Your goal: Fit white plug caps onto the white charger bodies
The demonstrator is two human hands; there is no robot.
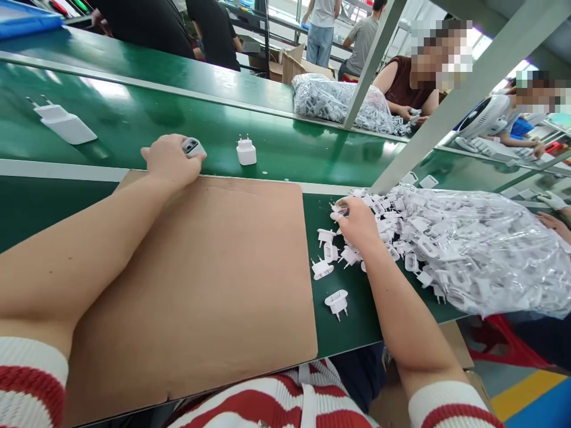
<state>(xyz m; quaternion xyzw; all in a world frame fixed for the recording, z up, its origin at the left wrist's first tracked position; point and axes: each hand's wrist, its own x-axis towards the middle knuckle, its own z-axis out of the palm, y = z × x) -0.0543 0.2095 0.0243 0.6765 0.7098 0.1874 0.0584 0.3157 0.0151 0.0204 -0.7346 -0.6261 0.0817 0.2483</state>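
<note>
My left hand (170, 161) is closed around a white charger housing (194, 147), its grey end facing up, just beyond the far edge of a brown cardboard sheet (232, 273). Right of it, a white plug charger (246, 151) stands on the green belt with its pins up. Another plug charger (66, 122) lies farther left. At the near end of a pile of white plug pieces, my right hand (360, 224) pinches a plug piece (337, 211), partly hidden by the fingers. Several loose plug pieces lie below that hand, among them one plug piece (338, 302) by itself.
A clear plastic bag (495, 249) spills plug pieces at right. Another filled bag (325, 98) sits across the belt, near a seated person (392, 89) handling small parts. A slanted metal post (468, 83) crosses the right side. A blue tray (27, 24) is far left.
</note>
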